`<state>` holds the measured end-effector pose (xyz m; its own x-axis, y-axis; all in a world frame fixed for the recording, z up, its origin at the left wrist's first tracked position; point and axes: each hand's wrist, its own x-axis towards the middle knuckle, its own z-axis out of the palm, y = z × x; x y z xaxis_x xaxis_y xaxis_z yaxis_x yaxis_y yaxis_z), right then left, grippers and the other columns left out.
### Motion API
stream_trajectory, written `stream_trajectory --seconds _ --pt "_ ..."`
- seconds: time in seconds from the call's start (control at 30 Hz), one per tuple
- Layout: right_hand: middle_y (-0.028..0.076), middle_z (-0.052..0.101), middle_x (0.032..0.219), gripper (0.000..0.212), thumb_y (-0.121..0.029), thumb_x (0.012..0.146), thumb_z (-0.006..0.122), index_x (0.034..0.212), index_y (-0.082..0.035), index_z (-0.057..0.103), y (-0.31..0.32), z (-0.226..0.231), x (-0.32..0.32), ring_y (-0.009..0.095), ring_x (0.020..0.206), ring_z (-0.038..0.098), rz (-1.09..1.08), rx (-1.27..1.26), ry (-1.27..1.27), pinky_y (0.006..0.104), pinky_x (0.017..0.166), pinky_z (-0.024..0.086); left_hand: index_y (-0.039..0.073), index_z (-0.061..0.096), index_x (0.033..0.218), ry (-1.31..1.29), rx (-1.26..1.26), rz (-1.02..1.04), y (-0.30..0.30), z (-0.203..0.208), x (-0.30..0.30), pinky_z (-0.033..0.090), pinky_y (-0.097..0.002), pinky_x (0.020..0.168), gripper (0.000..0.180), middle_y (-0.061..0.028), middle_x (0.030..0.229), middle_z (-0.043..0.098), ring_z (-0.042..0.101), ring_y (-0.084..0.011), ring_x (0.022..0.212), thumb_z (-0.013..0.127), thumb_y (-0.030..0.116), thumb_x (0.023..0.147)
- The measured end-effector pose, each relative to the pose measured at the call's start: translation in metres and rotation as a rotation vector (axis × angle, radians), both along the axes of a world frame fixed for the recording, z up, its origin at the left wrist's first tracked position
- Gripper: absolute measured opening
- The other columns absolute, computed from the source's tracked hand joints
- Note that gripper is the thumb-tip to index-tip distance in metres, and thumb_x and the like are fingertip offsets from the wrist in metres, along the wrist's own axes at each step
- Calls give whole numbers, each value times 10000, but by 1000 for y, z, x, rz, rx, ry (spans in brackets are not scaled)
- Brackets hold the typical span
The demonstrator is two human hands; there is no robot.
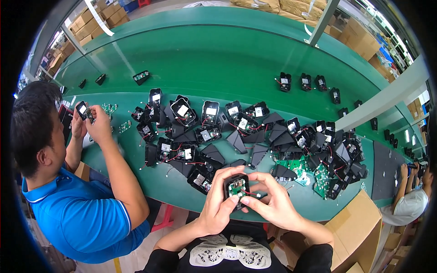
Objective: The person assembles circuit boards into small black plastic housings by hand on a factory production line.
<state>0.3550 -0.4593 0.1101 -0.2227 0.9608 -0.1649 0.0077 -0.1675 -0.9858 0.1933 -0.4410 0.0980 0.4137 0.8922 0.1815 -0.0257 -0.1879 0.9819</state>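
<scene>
Close to my body, over the front edge of the green table [114,159], I hold a black plastic housing [226,183] with a green circuit board [236,187] inside. My left hand [217,202] wraps round its left side, the thumb pressing near the board's lower edge. From the right, my right hand [273,200] grips the same housing, its thumb tip on the lower right of the board beside a thin red wire. The undersides of my fingers are partly hidden. Just left of my hands lies another open black housing [199,179].
Black housings with red wires [264,123] are heaped across the table. Bare green circuit boards [321,179] lie to the right. A green conveyor belt [205,54] beyond carries spaced housings. On the left a co-worker in a blue shirt [91,218] handles a similar part. A cardboard box [355,223] stands front right.
</scene>
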Motion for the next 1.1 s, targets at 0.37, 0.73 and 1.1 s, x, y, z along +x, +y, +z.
stream_trajectory --seconds 0.37,0.73,1.1 --pt "128 516 1144 537 -114 826 609 1241 -32 278 -6 -3 -4 175 991 526 -12 -36 93 246 634 486 -24 323 1198 -58 -9 -6 -1 -1 1 347 -353 937 362 -180 1160 426 452 -251 1075 408 42 852" --pt "113 591 952 391 -135 864 549 1186 5 376 0 -6 -11 129 754 609 77 -253 163 274 556 532 34 271 1249 -112 -215 35 -1 -5 2 492 -225 566 373 -144 1156 460 528 -147 864 347 42 883" --pt "140 621 944 285 -220 836 600 1034 -16 594 33 10 55 108 615 600 430 -546 172 203 400 483 72 305 1229 392 542 -356 29 26 -21 483 -413 814 375 -166 1291 370 519 -333 1027 434 103 879"
